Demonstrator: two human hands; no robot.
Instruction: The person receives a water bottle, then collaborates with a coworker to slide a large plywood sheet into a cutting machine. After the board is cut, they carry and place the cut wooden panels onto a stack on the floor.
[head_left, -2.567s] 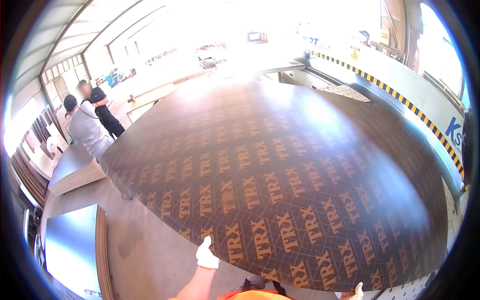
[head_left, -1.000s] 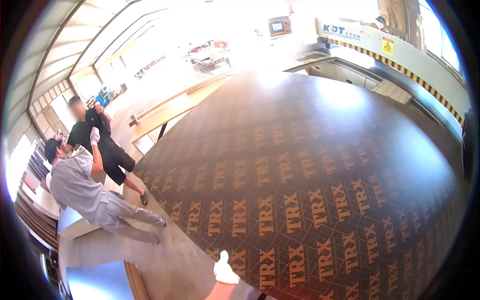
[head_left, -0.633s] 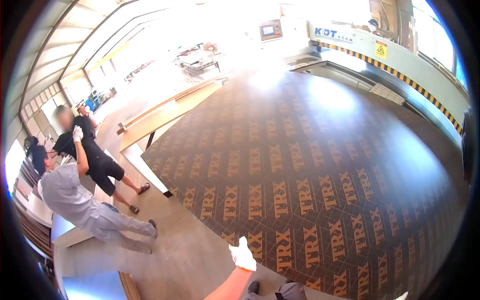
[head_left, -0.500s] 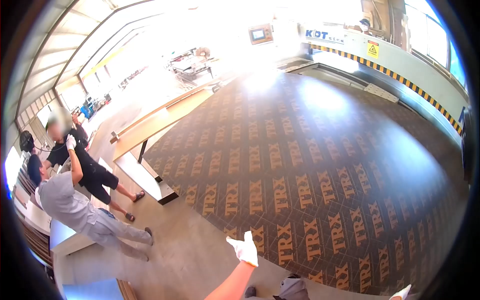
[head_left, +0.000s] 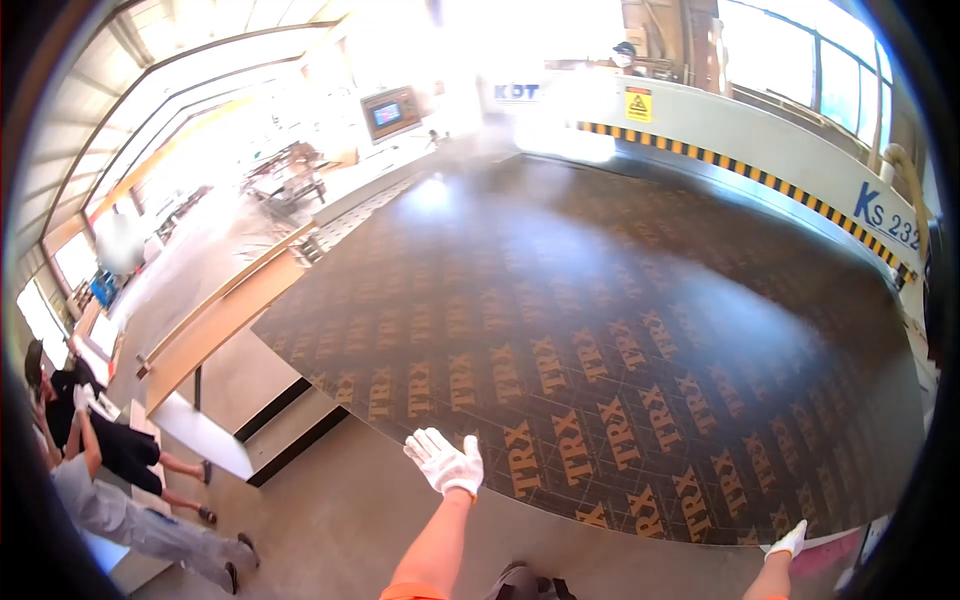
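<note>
A dark TRX-printed panel [head_left: 575, 375] fills the centre. From its middle, at eight o'clock, the gloved left hand [head_left: 445, 462] overlaps the near edge, fingers released and spread; contact is unclear. At four o'clock the gloved right hand [head_left: 788, 541] is at that edge; whether its fingers grasp it, I cannot tell. At eleven o'clock, a console housing [head_left: 411, 115] contains a lit screen [head_left: 387, 114].
</note>
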